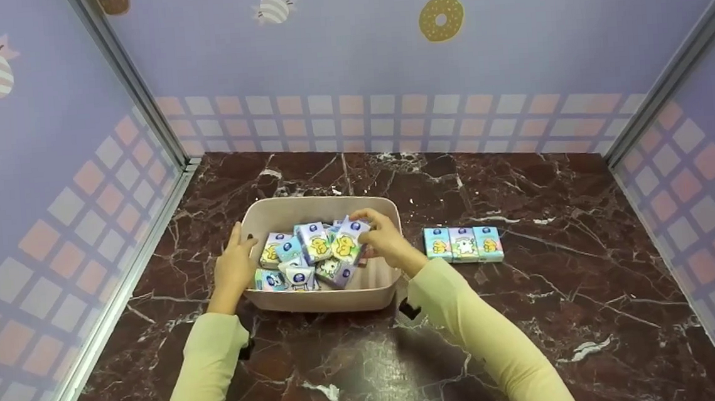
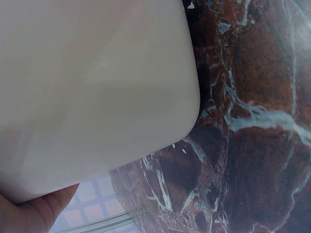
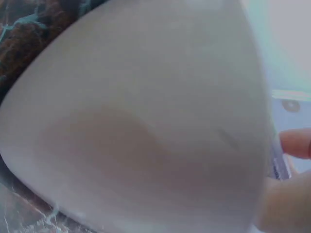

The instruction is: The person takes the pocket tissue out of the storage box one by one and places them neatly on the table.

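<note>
Nearest are the pale yellow-green sleeves [image 1: 459, 306], and beyond their cuffs the two hands work at a bin. The left hand [image 1: 236, 265] holds the bin's side wall, thumb over the rim and fingers along the outside. The right hand [image 1: 385, 236] reaches over the opposite side, thumb and fingers pinching one small packet [image 1: 348, 242] by its edge; the right wrist view shows a sliver of it between the digits, past the wall. This packet is a flat, glossy rectangle, lilac towards its top, with a dark blue round emblem above a yellow cartoon figure, and it leans tilted over its neighbours inside the bin. Between the hands, the bin [image 1: 320, 300] is plain, smooth and beige-pink, with rounded corners. Heaped in it, to the left of the right hand and just beneath it, are loose packets [image 1: 318, 244] of the same kind, light blue, white and lilac, lying at many angles and overlapping, some with the yellow figure, some with a white one. To the right of the right hand, outside the bin, a row of three packets [image 1: 463, 245] lies flat and side by side: light blue, lilac, light blue. They rest on the table [image 1: 591, 297], dark red and veined white like marble. Farthest from the hands, the lilac back wall [image 1: 371, 42] carries pink and white squares and a doughnut drawing [image 1: 442, 31].
</note>
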The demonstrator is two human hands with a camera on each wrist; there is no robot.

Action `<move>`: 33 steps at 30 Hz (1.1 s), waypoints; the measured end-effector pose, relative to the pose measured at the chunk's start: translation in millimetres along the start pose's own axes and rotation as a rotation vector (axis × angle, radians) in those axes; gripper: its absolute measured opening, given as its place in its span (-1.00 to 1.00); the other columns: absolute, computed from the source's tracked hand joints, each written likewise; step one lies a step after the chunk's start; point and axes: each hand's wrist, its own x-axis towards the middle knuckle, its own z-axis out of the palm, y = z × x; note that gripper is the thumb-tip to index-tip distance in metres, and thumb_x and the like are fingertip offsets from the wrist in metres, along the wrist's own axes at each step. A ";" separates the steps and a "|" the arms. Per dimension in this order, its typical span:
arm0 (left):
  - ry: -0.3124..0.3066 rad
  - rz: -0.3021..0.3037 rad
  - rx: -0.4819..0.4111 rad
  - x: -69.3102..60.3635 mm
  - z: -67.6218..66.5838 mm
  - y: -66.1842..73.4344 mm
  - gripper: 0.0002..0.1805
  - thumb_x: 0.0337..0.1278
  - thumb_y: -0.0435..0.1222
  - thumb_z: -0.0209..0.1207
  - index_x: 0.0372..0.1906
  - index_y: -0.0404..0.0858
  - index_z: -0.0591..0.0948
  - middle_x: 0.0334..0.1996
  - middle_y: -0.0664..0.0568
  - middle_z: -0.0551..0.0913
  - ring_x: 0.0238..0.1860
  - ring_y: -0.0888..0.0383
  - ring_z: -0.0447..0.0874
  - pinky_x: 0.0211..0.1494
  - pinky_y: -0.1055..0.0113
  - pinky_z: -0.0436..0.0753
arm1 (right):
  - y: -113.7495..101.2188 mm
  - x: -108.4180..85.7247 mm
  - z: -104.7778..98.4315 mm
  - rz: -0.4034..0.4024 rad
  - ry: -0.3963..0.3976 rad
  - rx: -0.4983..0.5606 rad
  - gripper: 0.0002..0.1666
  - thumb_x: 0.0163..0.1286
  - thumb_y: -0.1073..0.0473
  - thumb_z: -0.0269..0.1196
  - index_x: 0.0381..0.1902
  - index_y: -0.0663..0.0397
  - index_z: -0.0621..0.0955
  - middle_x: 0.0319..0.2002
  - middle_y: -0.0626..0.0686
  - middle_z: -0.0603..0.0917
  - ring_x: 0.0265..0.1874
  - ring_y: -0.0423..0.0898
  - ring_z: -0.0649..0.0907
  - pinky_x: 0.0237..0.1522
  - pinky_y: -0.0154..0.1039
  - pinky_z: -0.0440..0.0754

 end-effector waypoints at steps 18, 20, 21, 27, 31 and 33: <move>0.013 0.014 0.000 0.1 0.6 -1.7 -0.63 0.00 -0.45 0.02 0.00 -0.30 0.53 0.32 -0.20 0.10 -0.22 -0.31 0.50 -0.22 -0.09 0.46 | -5.8 -13.6 -90.8 -0.252 0.199 0.338 -0.57 -0.03 0.54 -0.18 -0.21 0.16 0.41 -0.44 -0.04 0.47 -0.63 -0.24 0.48 -0.66 -0.42 0.42; 0.013 0.017 0.002 0.1 0.8 -1.8 -0.62 0.00 -0.45 0.02 0.00 -0.30 0.53 0.32 -0.21 0.10 -0.22 -0.31 0.51 -0.22 -0.09 0.46 | -2.9 -12.1 -106.0 -0.243 0.248 0.331 -0.57 -0.03 0.53 -0.19 -0.17 0.23 0.40 -0.50 -0.06 0.46 -0.71 -0.26 0.42 -0.73 -0.45 0.35; 0.014 0.016 0.003 0.1 0.8 -1.9 -0.62 -0.01 -0.45 0.02 0.00 -0.30 0.53 0.32 -0.21 0.10 -0.21 -0.32 0.50 -0.22 -0.09 0.46 | -0.9 -11.2 -114.0 -0.237 0.275 0.319 -0.56 -0.02 0.52 -0.18 -0.14 0.26 0.39 -0.52 -0.07 0.45 -0.76 -0.28 0.39 -0.76 -0.46 0.30; -0.001 0.007 -0.004 0.6 -0.1 -1.4 -0.62 0.03 -0.43 -0.01 0.02 -0.30 0.52 0.32 -0.22 0.07 -0.09 -0.32 0.46 -0.16 -0.10 0.44 | 14.9 -7.0 -159.0 -0.208 0.436 0.191 -0.48 0.01 0.53 -0.18 0.00 0.33 0.37 -0.48 -0.05 0.41 -0.73 -0.29 0.36 -0.72 -0.47 0.31; -0.008 0.001 -0.008 1.1 0.0 -1.1 -0.63 0.07 -0.40 -0.02 0.03 -0.30 0.51 0.33 -0.22 0.06 -0.06 -0.33 0.44 -0.14 -0.12 0.43 | 28.8 -5.7 -185.1 -0.163 0.500 0.054 -0.47 0.08 0.52 -0.18 0.07 0.30 0.33 -0.35 -0.01 0.36 -0.57 -0.28 0.39 -0.57 -0.47 0.37; -0.008 0.003 -0.008 1.3 0.4 -1.1 -0.64 0.08 -0.39 -0.02 0.03 -0.30 0.51 0.33 -0.22 0.06 -0.08 -0.33 0.45 -0.15 -0.11 0.43 | 36.8 -6.0 -196.4 -0.135 0.511 -0.012 -0.47 0.11 0.51 -0.18 0.11 0.29 0.30 -0.29 0.01 0.35 -0.50 -0.28 0.39 -0.52 -0.46 0.38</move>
